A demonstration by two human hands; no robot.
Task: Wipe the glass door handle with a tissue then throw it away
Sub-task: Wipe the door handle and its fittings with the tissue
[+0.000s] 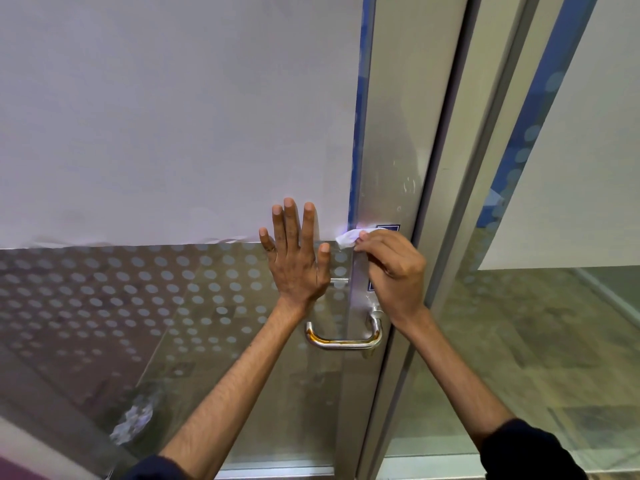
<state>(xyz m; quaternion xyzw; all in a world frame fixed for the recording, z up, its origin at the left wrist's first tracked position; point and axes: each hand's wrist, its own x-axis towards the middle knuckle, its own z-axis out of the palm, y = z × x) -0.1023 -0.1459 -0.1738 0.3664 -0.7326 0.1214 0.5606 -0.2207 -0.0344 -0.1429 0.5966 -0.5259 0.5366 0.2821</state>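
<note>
A steel U-shaped door handle [343,342] is fixed to the metal stile of the glass door [173,306]; its lower bend shows below my hands, with a rusty streak on it. My right hand [393,271] is closed on a white tissue [348,237] and presses it against the upper part of the handle, hiding that part. My left hand [296,259] lies flat on the glass just left of the handle, fingers spread, holding nothing.
The door's upper glass is covered by white film and its lower glass by a dotted pattern. The metal door frame [446,202] runs diagonally at the right, with another glass panel [554,306] beyond it. Tiled floor shows through the glass.
</note>
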